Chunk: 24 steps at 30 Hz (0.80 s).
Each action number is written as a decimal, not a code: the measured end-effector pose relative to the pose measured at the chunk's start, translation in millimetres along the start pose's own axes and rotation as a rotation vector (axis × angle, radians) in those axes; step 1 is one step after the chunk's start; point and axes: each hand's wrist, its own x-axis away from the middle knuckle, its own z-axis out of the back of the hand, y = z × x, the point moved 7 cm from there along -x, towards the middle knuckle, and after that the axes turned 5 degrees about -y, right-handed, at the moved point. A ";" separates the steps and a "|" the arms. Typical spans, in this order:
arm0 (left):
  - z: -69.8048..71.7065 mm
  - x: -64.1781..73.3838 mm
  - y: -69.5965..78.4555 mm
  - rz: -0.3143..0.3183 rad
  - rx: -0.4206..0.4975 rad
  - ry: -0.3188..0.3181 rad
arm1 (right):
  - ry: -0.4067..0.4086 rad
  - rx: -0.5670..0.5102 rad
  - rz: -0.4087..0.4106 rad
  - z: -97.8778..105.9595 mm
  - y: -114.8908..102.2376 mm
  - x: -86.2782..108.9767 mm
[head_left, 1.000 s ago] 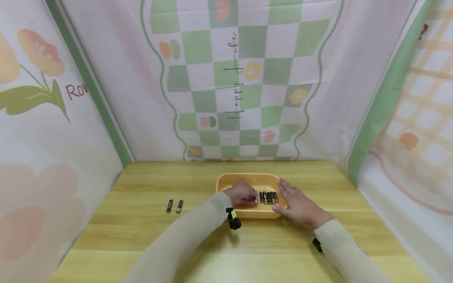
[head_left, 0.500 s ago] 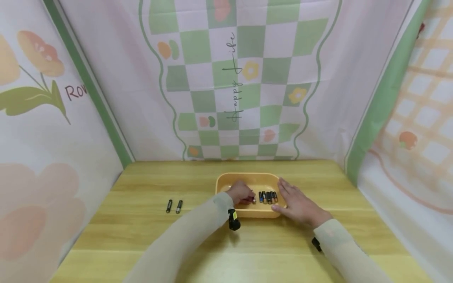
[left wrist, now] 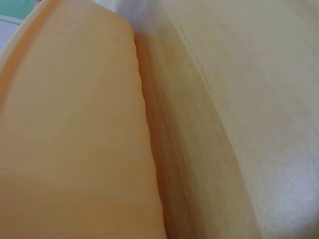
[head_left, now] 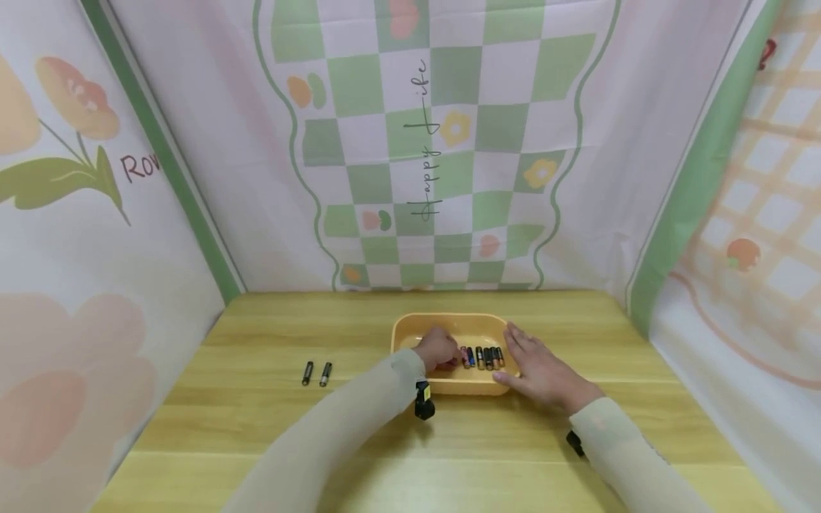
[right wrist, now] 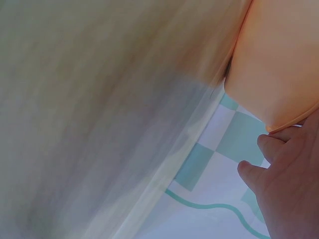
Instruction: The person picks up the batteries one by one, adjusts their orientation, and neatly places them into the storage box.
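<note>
A shallow yellow-orange tray (head_left: 449, 387) stands on the wooden table. My left hand (head_left: 437, 349) reaches down into it, fingertips right at a pinkish battery (head_left: 465, 357); whether they grip it I cannot tell. Just to the right of that, a dark battery with a blue end (head_left: 471, 357) lies beside it. Several black and copper batteries (head_left: 489, 358) make a row farther right. My right hand (head_left: 545, 372) rests against the tray's right end with straight fingers. The left hand hides the tray's left floor, and in the left wrist view only the tray wall (left wrist: 75, 129) and table show.
Two dark batteries (head_left: 317, 374) lie apart on the table (head_left: 256, 427), left of the tray. A printed checkered cloth (head_left: 436, 178) hangs behind the table, with more patterned cloth on both sides.
The pinkish battery, mostly behind my left fingers earlier, now shows beside the blue-ended one, which has shifted slightly left and tilted. My right hand has stayed at the tray's end.
</note>
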 end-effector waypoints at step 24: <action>-10.1 -3.9 0.1 -0.023 0.063 -0.074 | -0.007 -0.012 -0.003 -0.4 2.5 -0.6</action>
